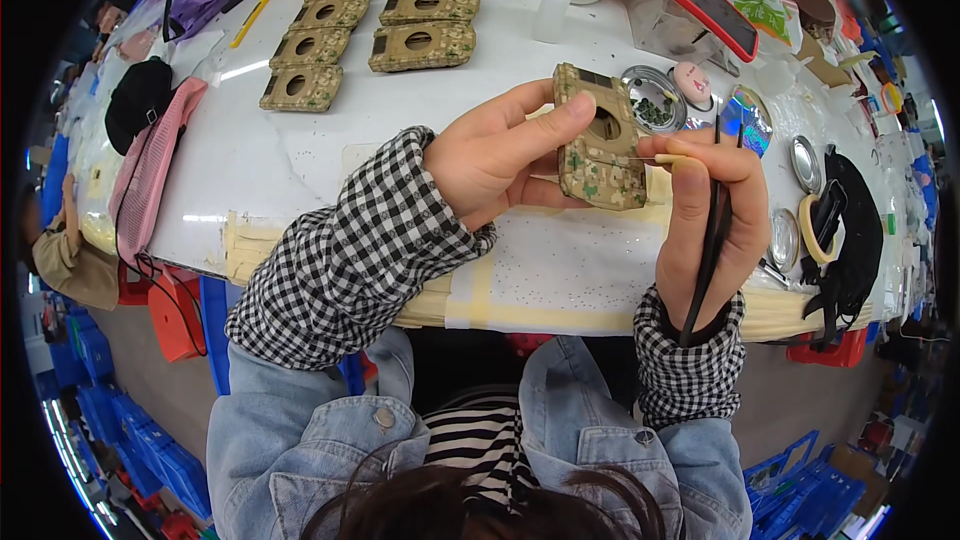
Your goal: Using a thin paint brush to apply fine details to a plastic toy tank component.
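My left hand (505,155) is closed around a camouflaged model tank hull (610,175), thumb on top beside its round opening. Held tilted above the table, the hull is tan with green and brown blotches. Between the thumb and fingers of my right hand (715,205) is a thin needle-like tool with a pale handle (672,158). Its fine tip reaches the hull's right side; whether it touches cannot be made out. A pair of black tweezers (713,250) is also tucked in this hand, pointing away from me. Just beyond stands a round metal dish (655,100) with small dark green bits.
Several similar hulls (422,44) stand in two rows at the far left. A red-cased phone (690,0) leans at the back right. Under my hands lies a speckled white sheet (560,260). A pink mesh bag (160,165), a black cap (140,105) and a shiny disc (748,120) flank the work.
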Available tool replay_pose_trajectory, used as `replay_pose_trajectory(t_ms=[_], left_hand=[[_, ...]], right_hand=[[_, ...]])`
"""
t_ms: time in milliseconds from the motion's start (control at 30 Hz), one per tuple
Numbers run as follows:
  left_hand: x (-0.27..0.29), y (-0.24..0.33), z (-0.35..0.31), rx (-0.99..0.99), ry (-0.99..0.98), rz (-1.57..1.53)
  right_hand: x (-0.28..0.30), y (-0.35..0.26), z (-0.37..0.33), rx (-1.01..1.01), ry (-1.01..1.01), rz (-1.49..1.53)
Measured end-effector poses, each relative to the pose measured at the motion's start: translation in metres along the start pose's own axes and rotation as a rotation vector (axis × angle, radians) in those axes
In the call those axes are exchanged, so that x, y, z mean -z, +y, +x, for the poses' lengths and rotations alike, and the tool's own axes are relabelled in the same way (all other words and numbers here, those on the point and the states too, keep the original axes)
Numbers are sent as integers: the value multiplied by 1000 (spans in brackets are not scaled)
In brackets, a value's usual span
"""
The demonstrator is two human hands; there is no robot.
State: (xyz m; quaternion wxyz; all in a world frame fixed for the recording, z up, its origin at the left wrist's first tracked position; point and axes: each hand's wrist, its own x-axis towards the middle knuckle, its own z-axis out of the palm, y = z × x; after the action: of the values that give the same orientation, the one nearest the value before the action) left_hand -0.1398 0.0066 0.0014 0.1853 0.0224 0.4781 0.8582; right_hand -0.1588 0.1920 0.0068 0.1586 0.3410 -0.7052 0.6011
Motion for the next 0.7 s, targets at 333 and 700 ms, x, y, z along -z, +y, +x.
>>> replay_pose_trajectory(t_ms=[333,700], left_hand=[[0,0,-1,3,13,-12],[12,3,3,-65,121,-19]], right_hand=[[-1,2,-1,-12,61,79],[28,14,-5,134,112,-575]])
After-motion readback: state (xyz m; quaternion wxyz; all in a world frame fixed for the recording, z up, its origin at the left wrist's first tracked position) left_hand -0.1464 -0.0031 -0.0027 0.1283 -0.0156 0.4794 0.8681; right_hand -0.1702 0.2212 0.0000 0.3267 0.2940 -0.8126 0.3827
